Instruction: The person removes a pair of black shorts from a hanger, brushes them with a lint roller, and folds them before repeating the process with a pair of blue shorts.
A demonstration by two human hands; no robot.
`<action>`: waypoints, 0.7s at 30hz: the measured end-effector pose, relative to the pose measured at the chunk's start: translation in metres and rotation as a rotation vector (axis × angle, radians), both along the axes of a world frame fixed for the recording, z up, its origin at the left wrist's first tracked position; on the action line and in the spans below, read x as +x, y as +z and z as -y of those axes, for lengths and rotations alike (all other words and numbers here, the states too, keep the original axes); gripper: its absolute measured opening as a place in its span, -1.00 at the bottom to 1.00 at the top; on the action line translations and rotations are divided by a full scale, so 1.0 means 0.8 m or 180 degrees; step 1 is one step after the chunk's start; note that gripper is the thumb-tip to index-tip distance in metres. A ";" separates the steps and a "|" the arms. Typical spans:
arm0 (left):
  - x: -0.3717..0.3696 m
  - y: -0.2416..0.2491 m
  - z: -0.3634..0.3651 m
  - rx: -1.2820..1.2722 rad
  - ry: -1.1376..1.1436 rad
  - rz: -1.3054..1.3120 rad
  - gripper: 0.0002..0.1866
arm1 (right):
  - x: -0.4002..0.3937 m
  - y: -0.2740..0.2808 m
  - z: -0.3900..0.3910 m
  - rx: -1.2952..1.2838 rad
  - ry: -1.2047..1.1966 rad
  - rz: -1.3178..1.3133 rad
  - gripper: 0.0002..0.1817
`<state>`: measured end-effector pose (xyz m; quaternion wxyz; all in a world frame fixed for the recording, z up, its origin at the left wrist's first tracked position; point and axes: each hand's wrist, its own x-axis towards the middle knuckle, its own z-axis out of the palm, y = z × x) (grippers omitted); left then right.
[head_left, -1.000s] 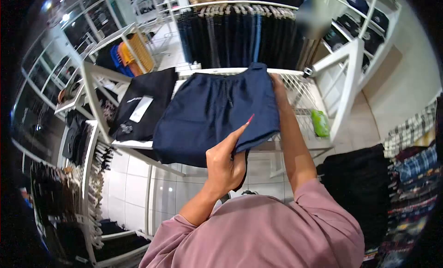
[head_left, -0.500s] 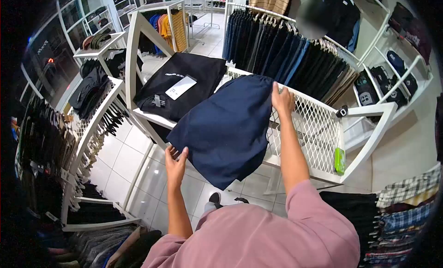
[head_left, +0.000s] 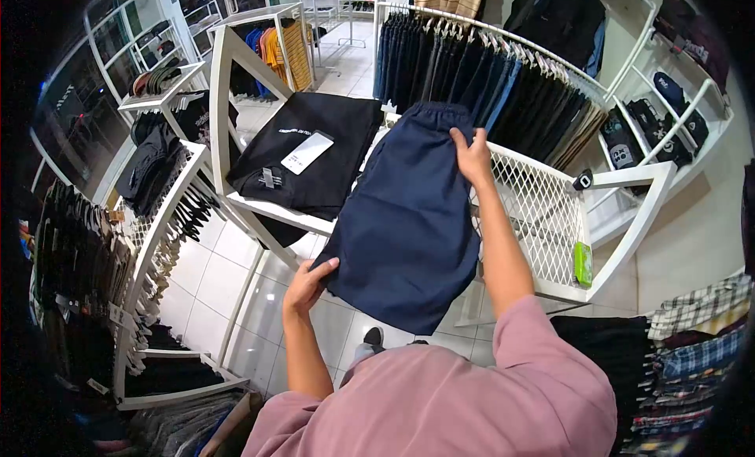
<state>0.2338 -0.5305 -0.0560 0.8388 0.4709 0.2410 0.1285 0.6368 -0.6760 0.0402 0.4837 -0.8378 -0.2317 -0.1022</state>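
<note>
Navy shorts [head_left: 405,221] with a gathered elastic waistband lie lengthwise in front of me, partly over the white mesh rack and partly hanging past its front edge. My left hand [head_left: 308,286] pinches their lower left edge, thumb on top and fingers hidden beneath. At the upper right, by the waistband, my right hand [head_left: 473,160] grips the side edge, its thumb resting on the cloth. Left of the shorts is a folded black T-shirt [head_left: 330,130] with a white tag [head_left: 307,152] on it.
The white mesh rack [head_left: 543,213] extends right, carrying a small green packet [head_left: 583,264]. Behind it, jeans [head_left: 440,71] hang on a curved rail. Caps [head_left: 676,95] sit on a shelf at right. Folded plaid shirts [head_left: 700,331] are stacked lower right, hanging clothes [head_left: 75,245] at left.
The shorts have turned more upright, the waistband now facing away from me. My left hand has moved right and down with its edge, and my right hand has shifted its grip along the side.
</note>
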 end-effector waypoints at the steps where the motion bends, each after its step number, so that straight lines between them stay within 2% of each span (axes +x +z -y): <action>1: -0.008 0.036 0.015 -0.0123 0.0027 0.0174 -0.79 | 0.003 0.016 0.008 0.0077 0.0050 0.0081 -0.13; 4: -0.010 0.086 0.042 0.0348 0.0169 0.0144 -0.76 | 0.043 0.068 0.026 0.0092 -0.0049 0.0471 -0.11; 5: 0.001 0.094 0.040 0.0538 -0.0187 0.0136 -0.69 | 0.056 0.094 0.029 0.0016 0.0001 0.0319 -0.08; 6: 0.016 0.106 0.046 0.0526 -0.0239 0.0110 -0.69 | 0.069 0.118 0.033 -0.0055 0.0039 0.0155 -0.05; 8: 0.049 0.133 0.080 0.0181 -0.0376 0.0076 -0.64 | 0.101 0.144 0.037 -0.0663 -0.0430 0.0387 -0.02; 10: 0.065 0.147 0.104 0.0404 -0.0532 -0.0206 -0.68 | 0.081 0.155 0.068 -0.0608 -0.0408 0.0573 -0.02; 11: 0.075 0.126 0.108 0.0333 -0.0634 -0.0161 -0.66 | 0.065 0.157 0.083 -0.0549 -0.0319 0.0784 -0.01; 13: 0.086 0.085 0.115 0.0240 -0.0777 -0.0146 -0.63 | -0.026 0.132 0.125 -0.0252 0.0700 0.0402 -0.17; 14: 0.088 0.073 0.117 0.0240 -0.0722 -0.0376 -0.57 | -0.114 0.131 0.151 -0.0310 0.1070 0.0248 -0.25; 15: 0.091 0.067 0.120 0.0234 -0.0646 -0.0596 -0.48 | -0.154 0.091 0.169 -0.0475 0.1536 0.0786 -0.30; 16: 0.093 0.065 0.122 0.0204 -0.0644 -0.0601 -0.48 | -0.191 0.069 0.186 -0.0781 0.2060 0.0972 -0.30; 18: 0.095 0.063 0.123 -0.0771 -0.0783 -0.0080 -0.29 | -0.256 0.026 0.204 -0.1161 0.1921 0.1132 -0.37; 20: 0.097 0.060 0.127 -0.0580 -0.0824 -0.0252 -0.23 | -0.266 -0.022 0.210 -0.1333 0.1813 0.1514 -0.41; 21: 0.098 0.061 0.128 -0.0434 -0.0788 -0.0213 -0.26 | -0.268 -0.022 0.210 -0.1258 0.1728 0.1697 -0.49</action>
